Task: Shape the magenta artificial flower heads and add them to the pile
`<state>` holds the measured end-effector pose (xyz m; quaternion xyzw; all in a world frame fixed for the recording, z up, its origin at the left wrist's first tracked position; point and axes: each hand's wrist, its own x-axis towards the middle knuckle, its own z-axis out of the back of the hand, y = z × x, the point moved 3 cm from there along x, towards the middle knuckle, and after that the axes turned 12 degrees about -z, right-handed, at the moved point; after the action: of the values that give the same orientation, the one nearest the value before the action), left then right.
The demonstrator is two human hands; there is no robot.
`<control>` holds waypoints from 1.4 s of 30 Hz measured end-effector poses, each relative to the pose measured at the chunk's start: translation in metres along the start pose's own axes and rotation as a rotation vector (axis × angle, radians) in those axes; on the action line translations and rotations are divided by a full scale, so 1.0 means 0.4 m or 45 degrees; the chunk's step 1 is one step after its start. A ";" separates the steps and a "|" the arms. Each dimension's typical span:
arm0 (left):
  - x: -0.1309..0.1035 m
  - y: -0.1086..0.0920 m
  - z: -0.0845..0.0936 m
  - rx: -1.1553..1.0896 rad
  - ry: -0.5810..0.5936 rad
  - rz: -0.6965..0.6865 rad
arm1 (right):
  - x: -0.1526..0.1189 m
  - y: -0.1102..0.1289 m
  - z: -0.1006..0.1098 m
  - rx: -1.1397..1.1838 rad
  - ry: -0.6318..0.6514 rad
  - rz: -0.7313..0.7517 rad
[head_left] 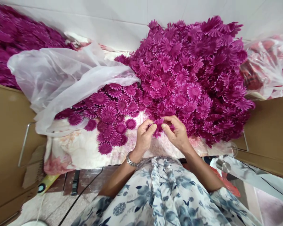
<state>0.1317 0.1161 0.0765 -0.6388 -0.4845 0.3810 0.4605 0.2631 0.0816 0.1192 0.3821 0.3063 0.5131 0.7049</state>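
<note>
Between my two hands, a magenta artificial flower (158,127) is held by its petals, just above the near edge of the heap. My left hand (145,134), with a metal watch at the wrist, pinches the flower's left side between thumb and fingers. On the other side my right hand (176,131) pinches it with thumb and forefinger. Behind them rises a large pile of magenta flowers (179,75). Flatter flowers (108,114) lie spread to the left of my hands on a floral cloth (82,152).
A translucent plastic bag (61,75) covers part of the left side. Cardboard boxes (9,125) (271,131) stand at both sides. More magenta flowers (19,40) fill the upper left. A clear bag with red contents (269,66) is at the right. A white wall (122,18) runs behind.
</note>
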 end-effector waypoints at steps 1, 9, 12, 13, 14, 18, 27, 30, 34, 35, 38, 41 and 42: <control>0.000 -0.003 0.001 0.025 -0.003 -0.019 | 0.001 0.005 0.002 -0.014 -0.004 0.024; 0.009 -0.001 0.025 -0.050 -0.194 0.014 | 0.038 0.034 0.038 -0.141 -0.223 0.222; 0.021 0.008 0.034 -0.110 -0.270 0.047 | 0.100 0.049 0.138 -0.307 -0.595 0.241; 0.024 0.008 0.032 -0.141 -0.272 0.063 | 0.122 0.052 0.175 -0.366 -0.694 0.227; 0.025 0.008 0.027 -0.183 -0.273 0.083 | 0.141 0.054 0.209 -0.405 -0.775 0.209; 0.026 -0.001 -0.004 -0.410 -0.227 0.218 | 0.150 0.061 0.244 -0.476 -0.913 0.255; 0.021 -0.010 -0.028 -0.465 -0.241 0.311 | 0.018 0.021 -0.040 -0.434 -0.058 0.350; 0.016 -0.012 -0.029 -0.492 -0.222 0.331 | 0.027 0.015 -0.034 -0.300 -0.004 0.290; 0.015 -0.013 -0.026 -0.500 -0.204 0.307 | 0.033 0.019 -0.014 -0.164 0.005 0.228; 0.014 -0.012 -0.025 -0.484 -0.202 0.296 | 0.032 0.019 -0.014 -0.176 -0.036 0.242; 0.009 -0.010 -0.024 -0.441 -0.160 0.255 | 0.028 0.014 -0.023 -0.224 -0.128 0.278; 0.004 -0.009 -0.025 -0.419 -0.103 0.249 | 0.027 0.003 -0.031 -0.214 -0.137 0.270; 0.002 -0.009 -0.024 -0.412 -0.096 0.250 | 0.027 0.001 -0.032 -0.214 -0.135 0.272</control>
<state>0.1400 0.1152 0.0825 -0.7341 -0.4914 0.3649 0.2939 0.2555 0.0947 0.1124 0.3787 0.1823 0.5881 0.6910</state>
